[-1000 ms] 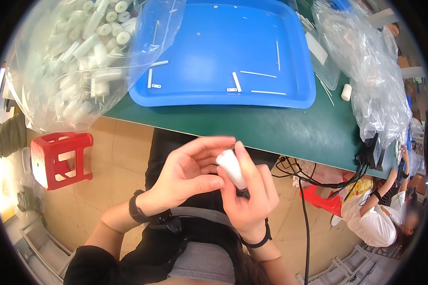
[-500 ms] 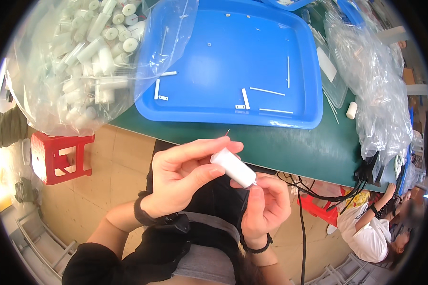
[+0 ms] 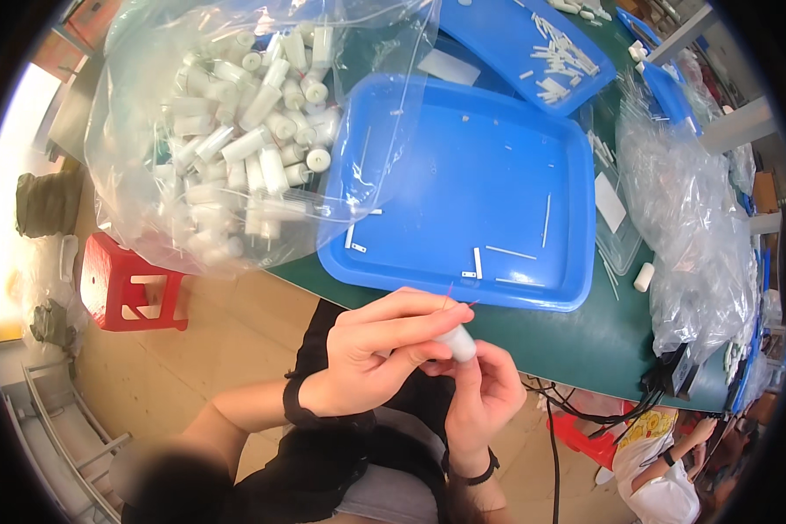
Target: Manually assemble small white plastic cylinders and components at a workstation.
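A small white cylinder (image 3: 457,342) with thin red wires at its upper end is held between my two hands, just off the table's front edge. My left hand (image 3: 380,354) pinches the upper part, its fingers covering that end. Closed round the lower end are the thumb and fingers of my right hand (image 3: 483,393). Beyond my hands lies a blue tray (image 3: 445,166) with a few thin white strips and small white pieces in it. A clear plastic bag (image 3: 148,214) full of similar white cylinders (image 3: 275,170) rests left of the tray, overlapping its edge.
Behind the tray, a second blue tray (image 3: 489,44) holds many small white sticks (image 3: 559,61). Crumpled clear plastic (image 3: 681,253) and a lone white cylinder (image 3: 644,277) lie on the right. Dark cables (image 3: 555,454) hang below. A red stool (image 3: 122,284) stands left; a co-worker (image 3: 655,480) sits lower right.
The view has tipped up and left, so more of the second tray and the bag shows. The cylinder now stands more upright, with my left fingers over its top and more wire visible.
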